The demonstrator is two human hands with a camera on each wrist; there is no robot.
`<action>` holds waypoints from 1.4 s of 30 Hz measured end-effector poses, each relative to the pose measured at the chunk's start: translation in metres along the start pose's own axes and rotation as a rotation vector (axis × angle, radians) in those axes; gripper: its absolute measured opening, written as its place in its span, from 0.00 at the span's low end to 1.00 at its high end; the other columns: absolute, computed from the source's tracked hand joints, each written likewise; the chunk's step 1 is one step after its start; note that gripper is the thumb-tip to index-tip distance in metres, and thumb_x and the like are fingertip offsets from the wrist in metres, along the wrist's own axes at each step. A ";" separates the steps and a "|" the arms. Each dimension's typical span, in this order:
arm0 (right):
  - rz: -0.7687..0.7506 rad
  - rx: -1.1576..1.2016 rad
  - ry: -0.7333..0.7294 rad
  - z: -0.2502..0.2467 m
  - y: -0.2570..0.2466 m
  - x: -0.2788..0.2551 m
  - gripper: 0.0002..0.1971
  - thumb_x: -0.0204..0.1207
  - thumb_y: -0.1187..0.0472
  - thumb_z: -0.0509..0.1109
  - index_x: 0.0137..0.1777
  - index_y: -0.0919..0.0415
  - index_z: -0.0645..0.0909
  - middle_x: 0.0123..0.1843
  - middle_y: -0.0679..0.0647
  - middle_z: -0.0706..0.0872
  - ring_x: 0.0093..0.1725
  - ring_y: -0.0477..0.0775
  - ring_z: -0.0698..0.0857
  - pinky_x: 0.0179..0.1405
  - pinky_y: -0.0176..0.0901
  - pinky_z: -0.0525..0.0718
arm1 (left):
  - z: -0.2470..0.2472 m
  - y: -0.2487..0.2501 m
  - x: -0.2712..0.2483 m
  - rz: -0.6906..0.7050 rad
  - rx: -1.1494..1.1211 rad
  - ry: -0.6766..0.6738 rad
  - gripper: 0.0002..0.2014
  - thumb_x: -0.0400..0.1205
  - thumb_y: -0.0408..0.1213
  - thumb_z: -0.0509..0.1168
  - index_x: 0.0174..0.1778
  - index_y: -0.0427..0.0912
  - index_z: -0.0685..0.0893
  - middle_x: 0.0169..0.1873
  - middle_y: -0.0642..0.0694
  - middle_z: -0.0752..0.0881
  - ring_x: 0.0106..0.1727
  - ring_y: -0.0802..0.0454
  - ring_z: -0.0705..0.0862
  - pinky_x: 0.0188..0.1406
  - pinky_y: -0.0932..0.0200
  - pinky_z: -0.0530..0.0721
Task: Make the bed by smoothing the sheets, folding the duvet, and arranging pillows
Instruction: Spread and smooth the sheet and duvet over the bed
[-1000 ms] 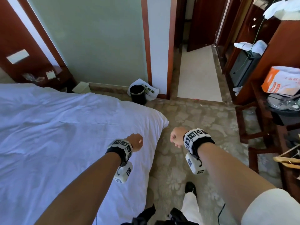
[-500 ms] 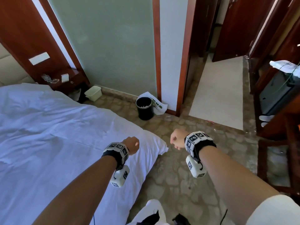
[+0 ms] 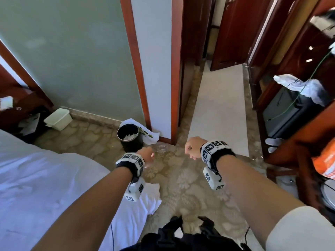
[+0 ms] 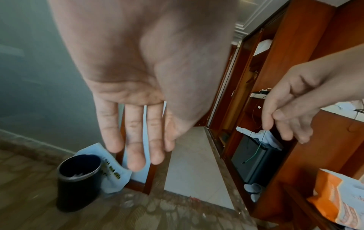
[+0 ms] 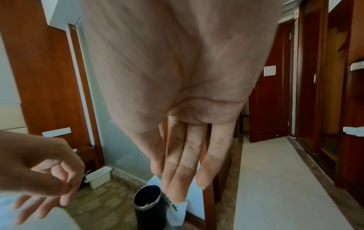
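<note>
The bed [image 3: 45, 187] with its white, lightly creased cover fills the lower left of the head view; its corner [image 3: 152, 196] hangs toward the carpet. No pillows are in view. My left hand [image 3: 146, 156] hovers over the carpet just past that corner and holds nothing. The left wrist view shows its fingers [image 4: 135, 140] hanging straight. My right hand [image 3: 193, 149] is level with it further right, also empty, its fingers [image 5: 187, 163] straight and pointing down. Neither hand touches the bed.
A black waste bin [image 3: 129, 138] stands ahead by the wall pillar [image 3: 154, 69], with a white plastic box [image 3: 58, 118] left of it beside the nightstand [image 3: 18, 109]. On the right are a wooden cabinet with a black appliance [image 3: 282, 115] and an orange bag [image 3: 324, 163]. A pale hallway floor [image 3: 221, 105] runs ahead.
I have moved forward and turned right; the bed slid to the lower left of the view. Both hands went from above the bed's corner to above the carpet, still empty.
</note>
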State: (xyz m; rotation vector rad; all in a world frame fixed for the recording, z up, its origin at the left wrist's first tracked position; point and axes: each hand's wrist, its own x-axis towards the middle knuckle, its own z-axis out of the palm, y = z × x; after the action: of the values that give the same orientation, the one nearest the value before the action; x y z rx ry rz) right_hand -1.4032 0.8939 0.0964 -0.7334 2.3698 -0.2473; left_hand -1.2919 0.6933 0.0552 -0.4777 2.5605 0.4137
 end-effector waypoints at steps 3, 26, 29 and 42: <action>0.019 -0.007 0.061 -0.051 0.011 0.037 0.11 0.82 0.66 0.63 0.48 0.60 0.88 0.39 0.56 0.88 0.42 0.59 0.89 0.49 0.47 0.89 | -0.049 0.023 0.044 0.050 0.081 0.041 0.10 0.83 0.30 0.57 0.39 0.39 0.81 0.34 0.44 0.82 0.37 0.43 0.83 0.35 0.53 0.79; -0.773 -0.534 -0.301 -0.160 -0.240 0.396 0.12 0.74 0.61 0.62 0.36 0.51 0.87 0.31 0.48 0.87 0.39 0.56 0.91 0.46 0.46 0.89 | -0.126 -0.147 0.125 -0.962 -0.582 0.222 0.14 0.84 0.31 0.56 0.55 0.36 0.86 0.54 0.37 0.87 0.57 0.38 0.86 0.55 0.51 0.84; -0.913 -0.587 -0.399 -0.157 -0.273 0.402 0.14 0.77 0.64 0.60 0.39 0.53 0.87 0.33 0.50 0.90 0.34 0.53 0.92 0.43 0.46 0.91 | -0.123 -0.153 0.114 -1.054 -0.692 0.252 0.12 0.79 0.32 0.55 0.42 0.42 0.86 0.45 0.37 0.90 0.47 0.36 0.89 0.47 0.48 0.90; -1.101 -0.759 -0.523 -0.139 -0.395 0.457 0.14 0.79 0.64 0.58 0.41 0.51 0.85 0.39 0.54 0.92 0.37 0.53 0.92 0.44 0.45 0.92 | -0.127 -0.241 0.133 -1.219 -0.837 0.291 0.13 0.79 0.32 0.51 0.37 0.40 0.80 0.43 0.35 0.90 0.43 0.38 0.90 0.43 0.46 0.91</action>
State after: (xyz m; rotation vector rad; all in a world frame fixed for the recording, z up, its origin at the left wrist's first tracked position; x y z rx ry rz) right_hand -1.6088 0.3090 0.1037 -2.1058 1.3051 0.3920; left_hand -1.3553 0.3969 0.0436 -2.2889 1.6915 0.9207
